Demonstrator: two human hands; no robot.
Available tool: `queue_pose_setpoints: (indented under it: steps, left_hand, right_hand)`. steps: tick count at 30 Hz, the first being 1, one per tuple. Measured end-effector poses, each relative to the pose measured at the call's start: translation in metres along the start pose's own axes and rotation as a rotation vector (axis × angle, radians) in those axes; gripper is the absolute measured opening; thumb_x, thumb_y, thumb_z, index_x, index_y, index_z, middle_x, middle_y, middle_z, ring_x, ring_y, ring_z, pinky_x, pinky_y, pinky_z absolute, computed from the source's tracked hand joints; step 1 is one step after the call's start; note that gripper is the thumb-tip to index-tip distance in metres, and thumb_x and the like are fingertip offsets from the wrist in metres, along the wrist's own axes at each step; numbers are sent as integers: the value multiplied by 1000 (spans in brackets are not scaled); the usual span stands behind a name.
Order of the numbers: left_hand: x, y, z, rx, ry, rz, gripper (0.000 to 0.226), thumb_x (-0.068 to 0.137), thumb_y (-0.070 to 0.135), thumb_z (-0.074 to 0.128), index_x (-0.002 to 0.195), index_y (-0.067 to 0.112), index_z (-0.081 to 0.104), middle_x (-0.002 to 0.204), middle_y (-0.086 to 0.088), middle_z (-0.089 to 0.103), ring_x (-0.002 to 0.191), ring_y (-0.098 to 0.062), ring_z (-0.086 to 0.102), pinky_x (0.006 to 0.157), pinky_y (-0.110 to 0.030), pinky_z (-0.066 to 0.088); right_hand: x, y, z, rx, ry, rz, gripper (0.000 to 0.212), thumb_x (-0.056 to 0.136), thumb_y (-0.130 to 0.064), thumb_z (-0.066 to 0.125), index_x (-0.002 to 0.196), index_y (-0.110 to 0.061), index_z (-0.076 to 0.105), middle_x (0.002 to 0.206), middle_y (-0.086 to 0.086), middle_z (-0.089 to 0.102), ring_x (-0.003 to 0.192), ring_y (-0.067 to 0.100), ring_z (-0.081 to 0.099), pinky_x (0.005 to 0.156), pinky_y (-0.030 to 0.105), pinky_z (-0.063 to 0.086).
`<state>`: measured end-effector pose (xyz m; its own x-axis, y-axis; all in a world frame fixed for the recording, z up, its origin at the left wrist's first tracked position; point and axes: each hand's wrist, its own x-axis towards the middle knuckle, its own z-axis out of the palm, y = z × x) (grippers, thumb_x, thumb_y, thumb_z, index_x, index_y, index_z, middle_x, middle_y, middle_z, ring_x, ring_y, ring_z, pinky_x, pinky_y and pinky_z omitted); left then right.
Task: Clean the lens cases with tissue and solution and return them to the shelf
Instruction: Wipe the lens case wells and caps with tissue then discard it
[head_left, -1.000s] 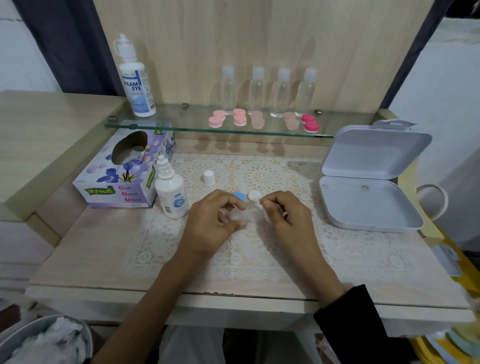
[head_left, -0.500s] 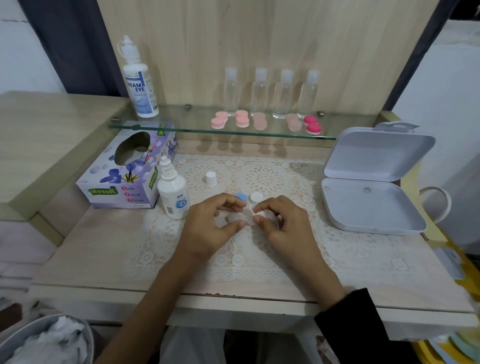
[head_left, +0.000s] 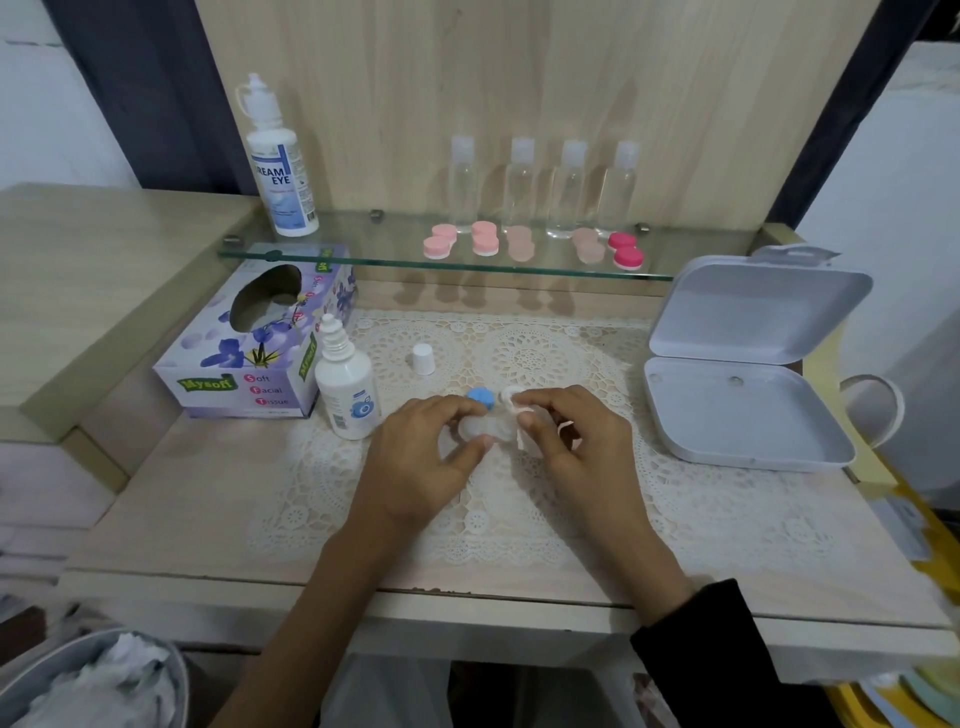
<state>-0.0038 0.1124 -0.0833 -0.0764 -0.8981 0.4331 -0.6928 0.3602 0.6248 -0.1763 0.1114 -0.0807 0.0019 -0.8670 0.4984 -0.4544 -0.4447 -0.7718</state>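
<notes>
The desk (head_left: 208, 493) is lit softly and rather dimly from above, and the light is spread evenly. Blurred shadows of the bottles (head_left: 519, 192) and cases (head_left: 485, 244) are thrown through the glass shelf (head_left: 363, 258) onto the wood beneath it. Colours are rendered muted. The centre is held fairly sharp, while the corners are smeared: the bin (head_left: 88, 680) at lower left and the clutter (head_left: 924, 696) at lower right are blurred. Straight edges are bowed outward by the wide lens
</notes>
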Motion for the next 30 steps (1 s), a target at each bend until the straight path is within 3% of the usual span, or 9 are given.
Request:
queue_pose_setpoints:
  steps: [2, 5, 7, 10, 13, 20, 24, 27, 30]
  left_hand:
    - [0, 4, -2, -122, 17, -43, 31, 73, 32, 79, 100, 21, 71, 91, 10, 71, 78, -3, 63, 69, -8, 44]
    - [-1, 15, -5, -388, -7, -174, 30, 67, 17, 84, 94, 23, 72, 82, 2, 73, 72, -6, 69, 69, -19, 55]
    - [-2, 20, -7, -504, -29, -217, 30, 65, 6, 83, 84, 26, 70, 74, 0, 73, 72, -11, 71, 70, -21, 56]
    - [-3, 22, -10, -602, -64, -232, 33, 65, -5, 79, 87, 20, 72, 73, -4, 73, 73, -17, 72, 75, -23, 55]
    - [-2, 23, -10, -666, -72, -279, 34, 64, -6, 80, 88, 17, 73, 73, -7, 74, 75, -20, 72, 74, -23, 55]
    - [0, 22, -11, -670, -69, -342, 37, 63, -7, 80, 94, 11, 72, 69, -10, 72, 71, -22, 72, 74, -24, 55]
    - [0, 24, -12, -703, -58, -377, 36, 62, -5, 81, 93, 12, 72, 71, -11, 73, 73, -24, 72, 72, -23, 55]
    - [0, 26, -13, -701, -39, -399, 35, 61, -4, 82, 90, 14, 72, 72, -9, 73, 72, -23, 72, 69, -21, 55]
    - [0, 27, -15, -712, -40, -407, 35, 63, -4, 81, 93, 11, 72, 70, -7, 73, 70, -18, 72, 65, -16, 52]
  right_hand:
    - [0, -2, 0, -2, 8, -45, 22, 88, -22, 65, 110, -18, 70, 94, -8, 67, 84, 4, 60, 71, 14, 44]
    - [-1, -3, 3, -78, 15, -157, 18, 88, -12, 67, 105, -13, 70, 93, -8, 64, 85, -3, 55, 74, 9, 39]
    - [-3, -5, 7, -98, -2, -245, 13, 88, -8, 65, 99, -9, 72, 92, -3, 64, 88, 6, 57, 76, 12, 40]
    - [-6, -9, 14, -105, -30, -361, 21, 89, -13, 56, 94, -4, 73, 87, 3, 62, 84, 15, 57, 73, 19, 46]
    - [-3, -7, 13, -142, 6, -360, 26, 87, -17, 52, 92, -4, 74, 85, 3, 63, 82, 17, 58, 69, 27, 48]
    - [-5, -10, 15, -156, -14, -395, 22, 86, -13, 54, 90, -3, 73, 85, 4, 61, 81, 16, 56, 69, 22, 46]
    - [-5, -10, 12, -175, 20, -347, 26, 88, -19, 52, 90, -3, 72, 85, 3, 59, 82, 14, 52, 70, 18, 42]
    - [-3, -11, 8, -189, 83, -297, 31, 91, -23, 47, 88, -3, 71, 84, 3, 58, 82, 16, 52, 69, 18, 42]
    - [-6, -12, 9, -192, 30, -313, 25, 90, -19, 51, 87, -3, 70, 85, 3, 57, 82, 14, 51, 70, 15, 39]
